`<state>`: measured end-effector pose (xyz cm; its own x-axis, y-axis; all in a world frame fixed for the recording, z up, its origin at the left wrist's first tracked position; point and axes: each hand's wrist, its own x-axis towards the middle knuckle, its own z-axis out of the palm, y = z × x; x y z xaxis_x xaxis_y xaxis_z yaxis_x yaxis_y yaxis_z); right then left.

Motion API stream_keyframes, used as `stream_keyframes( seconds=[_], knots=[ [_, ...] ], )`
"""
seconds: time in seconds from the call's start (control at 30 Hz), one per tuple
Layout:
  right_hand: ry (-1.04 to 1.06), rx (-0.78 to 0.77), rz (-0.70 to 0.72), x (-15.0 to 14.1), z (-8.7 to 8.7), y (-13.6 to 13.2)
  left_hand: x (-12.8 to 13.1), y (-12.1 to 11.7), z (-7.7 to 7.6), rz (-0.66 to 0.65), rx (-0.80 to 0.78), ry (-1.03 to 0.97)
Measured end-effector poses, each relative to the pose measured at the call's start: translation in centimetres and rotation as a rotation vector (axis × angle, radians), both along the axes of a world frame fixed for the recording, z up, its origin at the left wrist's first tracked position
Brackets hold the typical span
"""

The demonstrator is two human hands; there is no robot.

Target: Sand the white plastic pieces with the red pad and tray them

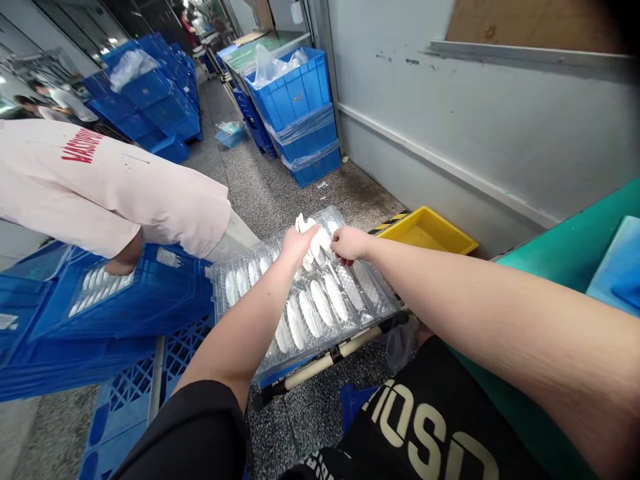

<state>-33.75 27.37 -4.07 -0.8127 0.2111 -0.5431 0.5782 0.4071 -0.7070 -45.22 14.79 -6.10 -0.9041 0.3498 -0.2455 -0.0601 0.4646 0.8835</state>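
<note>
A clear plastic tray (280,347) lies in front of me, with rows of long white oval pieces (311,313) in its slots. Over its far part, my left hand (299,241) is closed around several white pieces (315,241) that stick out past the thumb. My right hand (349,244) is just to the right of them, its fingers bent together low over the tray. Whether it grips a piece is hidden by the fingers. At the tray's right side, some slots show no white piece.
A co-worker in a pale shirt (165,193) bends over blue crates (165,287) at my left. Ahead stand stacked blue bins (300,93). A yellow bin (430,230) sits by the wall, and a green surface (555,247) is at my right. The tray rests above a pipe-framed cart (320,363).
</note>
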Motion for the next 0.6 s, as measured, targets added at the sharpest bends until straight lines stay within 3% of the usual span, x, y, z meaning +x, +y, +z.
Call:
stream_keyframes(
  seconds=[0.23,0.43,0.6],
  knots=[
    [-0.098,0.194,0.069,-0.7,-1.5,0.7,-1.0,-0.9,-0.1,-0.045,-0.179,0.127],
    [-0.082,0.297,0.131,-0.4,-0.6,0.5,-3.0,-1.5,-0.6,-0.119,-0.341,0.256],
    [-0.051,0.32,0.211,-0.1,0.1,0.5,-4.1,-2.1,-0.7,-0.163,-0.402,0.223]
  ],
)
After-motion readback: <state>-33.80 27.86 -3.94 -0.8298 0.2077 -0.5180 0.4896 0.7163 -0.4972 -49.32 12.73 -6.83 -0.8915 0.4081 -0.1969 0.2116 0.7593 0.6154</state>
